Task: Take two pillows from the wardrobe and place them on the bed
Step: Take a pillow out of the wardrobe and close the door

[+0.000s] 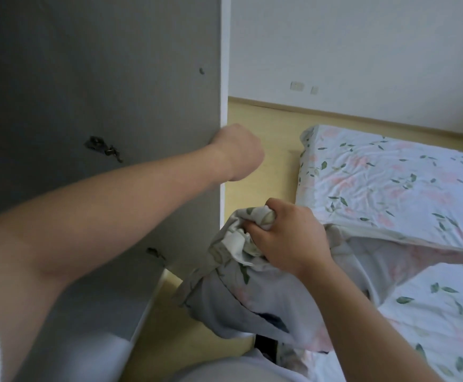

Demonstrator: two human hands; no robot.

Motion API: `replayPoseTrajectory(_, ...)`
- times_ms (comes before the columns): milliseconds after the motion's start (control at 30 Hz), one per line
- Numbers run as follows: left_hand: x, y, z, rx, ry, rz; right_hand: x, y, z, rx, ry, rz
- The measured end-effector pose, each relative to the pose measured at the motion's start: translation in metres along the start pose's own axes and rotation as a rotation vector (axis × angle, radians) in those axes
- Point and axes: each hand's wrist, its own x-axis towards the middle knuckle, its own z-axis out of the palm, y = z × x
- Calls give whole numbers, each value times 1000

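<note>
At left, grey wardrobe door (100, 86) fills the frame top to bottom, inner face toward the camera, hinge marks and a small hole visible on it. Left hand (237, 151) is wrapped around the door's right edge at mid height, thumb side near, fingers gone behind the panel; grip reads as clenched on the edge. Bare left forearm runs from the near-left corner up to it, white sleeve at the shoulder.

Right of the door, near centre, right hand (285, 238) is fisted tight on a bunched corner of a pillow (252, 307). Pillow has a floral case, pale with green leaves and pink blotches. It hangs down from the fist over the wooden floor (263, 161), between the door and the bed (406, 183), lower end dropping toward the person's lap. Part of the cloth spreads right from the hand, up against the bed's near-left edge; whether that part is the same pillow or a 2nd one, cannot tell. Only 1 pillow clearly in the grip.

Bed sits right, low on the floor, covered in a matching floral sheet, wrinkled, running from mid-right to the near-right corner. Far corner of the mattress points toward the door edge, apart from it, strip of floor between.

Far side: white wall (362, 51) with 2 small outlet plates low down, wooden skirting under them.
</note>
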Motion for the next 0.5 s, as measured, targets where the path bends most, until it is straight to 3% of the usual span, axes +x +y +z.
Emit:
replayPoseTrajectory(300,-95,2,21,-64,-163,-155,-19,-35,41,79,-116,-117)
replayPoseTrajectory(500,-150,-6,69,80,-255,-228,-33,-62,63,137,-189,-196)
